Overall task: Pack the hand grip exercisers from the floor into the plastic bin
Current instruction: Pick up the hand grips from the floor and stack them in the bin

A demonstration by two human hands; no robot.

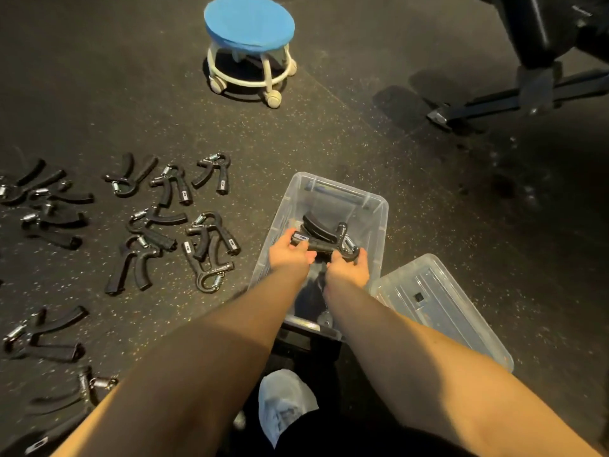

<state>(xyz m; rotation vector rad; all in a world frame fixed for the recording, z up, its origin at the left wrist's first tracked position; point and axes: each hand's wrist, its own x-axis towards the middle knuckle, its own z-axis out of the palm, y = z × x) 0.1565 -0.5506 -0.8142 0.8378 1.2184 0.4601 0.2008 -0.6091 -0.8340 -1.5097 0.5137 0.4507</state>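
- While both hands reach into the bin (379, 209), the left hand (289, 251) has its fingers curled round a handle end of an exerciser (324, 243), and the right hand (349, 268) grips its spring end.
- That exerciser is inside the bin, low between its walls; dark shapes (308, 295) at the bin's near end are probably others already packed.
- It looks stiff and fairly light, with padded handles that should not slip and nothing fragile. The handles are the place to hold; the coil could pinch.
- Clear thin plastic suggests the bin may slide if bumped.
- Many exercisers (211, 245) lie on the floor (329, 127) to the left, some overlapping, so they may snag when lifted.
- A lid (438, 301) lies just right of the bin.
- A stool (249, 24) stands far off, and a dark frame (527, 94) sits at far right; neither blocks the way.
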